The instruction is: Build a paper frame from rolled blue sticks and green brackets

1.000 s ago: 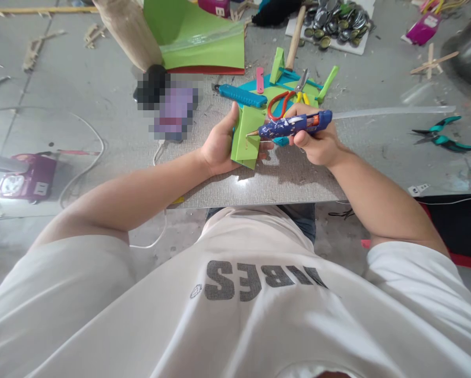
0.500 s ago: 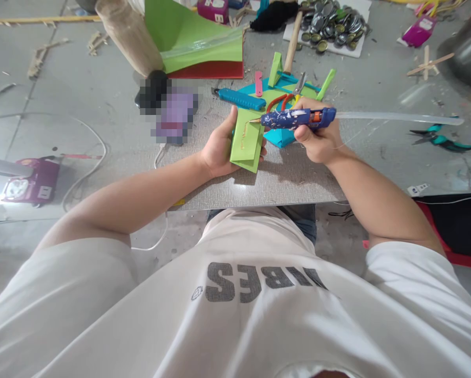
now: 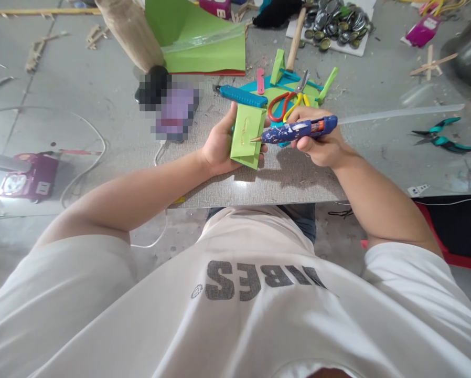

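My left hand (image 3: 218,144) holds a folded piece of green paper (image 3: 244,149), thumb at its left edge and fingertips showing past its right side. A line of glue runs along the paper's upper face. My right hand (image 3: 322,142) grips a blue glue gun (image 3: 286,130), its metal nozzle pointing left over the lower part of the glue line. Whether the nozzle touches the paper I cannot tell. A clear glue stick (image 3: 400,113) extends from the gun's back end. Just beyond my hands lie scissors (image 3: 288,105) with red and yellow handles and a blue utility knife (image 3: 242,96).
Green sheets (image 3: 204,44) lie at the back beside a brown cylinder (image 3: 131,34). Bottle caps (image 3: 338,23) are heaped at the far side near a wooden handle (image 3: 297,39). Pliers (image 3: 442,135) rest at right, a pixelated purple object (image 3: 176,113) at left, a purple lamp (image 3: 31,176) further left.
The glue gun's nozzle has moved down the green paper, toward me. The glue line now shows a loop at its upper end. My left hand has barely moved.
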The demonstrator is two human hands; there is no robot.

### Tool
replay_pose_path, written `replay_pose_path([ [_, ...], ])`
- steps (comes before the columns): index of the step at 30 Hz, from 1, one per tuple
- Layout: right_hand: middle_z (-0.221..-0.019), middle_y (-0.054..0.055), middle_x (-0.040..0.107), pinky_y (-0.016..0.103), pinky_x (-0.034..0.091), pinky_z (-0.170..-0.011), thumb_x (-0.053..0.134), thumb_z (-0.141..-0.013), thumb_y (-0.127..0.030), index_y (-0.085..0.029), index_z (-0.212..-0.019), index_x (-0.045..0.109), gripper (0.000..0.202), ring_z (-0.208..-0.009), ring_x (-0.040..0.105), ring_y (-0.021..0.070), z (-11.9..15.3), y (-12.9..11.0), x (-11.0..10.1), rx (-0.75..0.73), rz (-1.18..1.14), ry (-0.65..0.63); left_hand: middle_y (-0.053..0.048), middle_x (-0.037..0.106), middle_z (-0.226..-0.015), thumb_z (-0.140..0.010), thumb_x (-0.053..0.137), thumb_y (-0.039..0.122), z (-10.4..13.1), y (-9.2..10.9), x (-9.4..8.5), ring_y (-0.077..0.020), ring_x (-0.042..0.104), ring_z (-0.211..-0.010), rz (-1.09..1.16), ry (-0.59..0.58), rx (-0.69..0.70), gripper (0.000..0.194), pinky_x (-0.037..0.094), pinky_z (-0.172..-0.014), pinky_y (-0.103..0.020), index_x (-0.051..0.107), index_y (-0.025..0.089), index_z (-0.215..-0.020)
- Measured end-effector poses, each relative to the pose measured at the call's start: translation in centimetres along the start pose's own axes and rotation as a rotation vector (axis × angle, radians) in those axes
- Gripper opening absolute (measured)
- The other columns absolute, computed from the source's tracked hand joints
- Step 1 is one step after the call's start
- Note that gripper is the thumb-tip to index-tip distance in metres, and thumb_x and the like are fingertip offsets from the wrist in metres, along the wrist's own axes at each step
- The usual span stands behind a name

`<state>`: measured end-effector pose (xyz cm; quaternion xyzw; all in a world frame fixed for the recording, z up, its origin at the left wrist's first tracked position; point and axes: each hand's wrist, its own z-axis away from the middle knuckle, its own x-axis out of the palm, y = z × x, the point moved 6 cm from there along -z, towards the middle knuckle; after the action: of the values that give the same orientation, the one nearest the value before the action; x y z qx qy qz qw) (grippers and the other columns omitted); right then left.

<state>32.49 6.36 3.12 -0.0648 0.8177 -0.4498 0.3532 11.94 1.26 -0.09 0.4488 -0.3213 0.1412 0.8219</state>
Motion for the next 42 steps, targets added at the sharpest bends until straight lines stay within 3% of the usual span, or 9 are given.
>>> replay_pose_path([
  [3,-0.084,0.003,0.057,0.045,0.046,-0.071,0.075,-0.091,-0.116,-0.033,-0.091,0.067,0.083,-0.075,0.053,0.0274,0.2,0.3,0.0,-0.014,0.008,-0.013,-0.008,0.080,-0.085,-0.134,0.015,0.072,0.1,0.0,0.3,-0.0252,0.075,-0.067,0.002,0.016,0.001,0.087,0.065,-0.067,-0.037,0.082,0.016,-0.131],
  [7,-0.077,0.003,0.051,0.046,0.042,-0.068,0.075,-0.089,-0.116,-0.033,-0.084,0.059,0.084,-0.072,0.046,0.0273,0.1,0.5,-0.4,0.006,0.024,-0.003,-0.008,0.081,-0.084,-0.134,0.019,0.067,0.1,-0.1,0.3,-0.0266,0.074,-0.071,0.027,0.001,-0.001,0.079,0.064,-0.070,-0.038,0.082,0.021,-0.143],
  [13,-0.076,0.004,0.052,0.051,0.047,-0.072,0.072,-0.086,-0.120,-0.035,-0.080,0.056,0.087,-0.076,0.051,0.0303,-0.5,0.3,-0.7,0.056,0.040,0.052,-0.010,0.081,-0.089,-0.135,0.024,0.073,-0.3,-0.3,-0.4,-0.0248,0.078,-0.078,-0.035,-0.062,0.000,0.079,0.068,-0.079,-0.035,0.080,0.017,-0.132],
  [17,-0.076,0.005,0.061,0.053,0.054,-0.072,0.079,-0.081,-0.118,-0.037,-0.083,0.065,0.083,-0.074,0.058,0.0314,-0.8,0.1,-0.9,0.055,-0.039,0.107,-0.009,0.079,-0.091,-0.135,0.021,0.073,-0.4,-0.3,-0.6,-0.0240,0.079,-0.076,-0.076,-0.079,0.040,0.082,0.069,-0.077,-0.035,0.081,0.017,-0.127],
  [21,-0.083,0.008,0.074,0.054,0.060,-0.076,0.082,-0.080,-0.118,-0.036,-0.086,0.076,0.082,-0.079,0.069,0.0332,-0.6,-0.5,-0.8,0.059,-0.076,0.096,-0.009,0.079,-0.097,-0.135,0.020,0.076,-0.4,-0.2,-0.9,-0.0228,0.083,-0.084,-0.126,-0.068,0.059,0.089,0.068,-0.088,-0.035,0.081,0.012,-0.144],
  [24,-0.084,0.006,0.075,0.051,0.058,-0.074,0.087,-0.080,-0.114,-0.037,-0.087,0.081,0.078,-0.075,0.067,0.0306,-0.5,-1.1,-0.7,0.053,-0.097,0.075,-0.008,0.078,-0.097,-0.135,0.015,0.075,-0.4,-0.1,-1.0,-0.0259,0.087,-0.095,-0.155,-0.044,0.051,0.091,0.067,-0.095,-0.036,0.077,0.012,-0.154],
  [27,-0.079,0.004,0.071,0.050,0.053,-0.070,0.088,-0.079,-0.115,-0.036,-0.087,0.078,0.080,-0.069,0.062,0.0283,-0.4,-1.1,-0.7,0.053,-0.101,0.069,-0.008,0.078,-0.094,-0.134,0.017,0.076,-0.3,-0.1,-0.8,-0.0245,0.082,-0.088,-0.144,-0.041,0.054,0.089,0.066,-0.090,-0.035,0.076,0.013,-0.152],
  [32,-0.072,0.004,0.064,0.053,0.056,-0.068,0.078,-0.080,-0.122,-0.036,-0.086,0.072,0.086,-0.069,0.062,0.0306,-0.1,0.4,-1.4,0.061,-0.015,0.109,-0.008,0.077,-0.094,-0.136,0.011,0.071,-0.1,-0.2,-0.4,-0.0224,0.078,-0.084,-0.148,-0.070,0.057,0.089,0.065,-0.092,-0.035,0.074,0.011,-0.153],
  [42,-0.082,0.011,0.076,0.060,0.063,-0.074,0.049,-0.085,-0.130,-0.038,-0.103,0.080,0.099,-0.084,0.077,0.0389,0.1,2.6,-2.0,0.091,0.226,0.109,-0.007,0.078,-0.089,-0.135,0.013,0.070,-0.7,-0.3,-0.7,-0.0243,0.081,-0.079,-0.132,-0.140,0.043,0.087,0.070,-0.078,-0.035,0.081,0.017,-0.131],
])
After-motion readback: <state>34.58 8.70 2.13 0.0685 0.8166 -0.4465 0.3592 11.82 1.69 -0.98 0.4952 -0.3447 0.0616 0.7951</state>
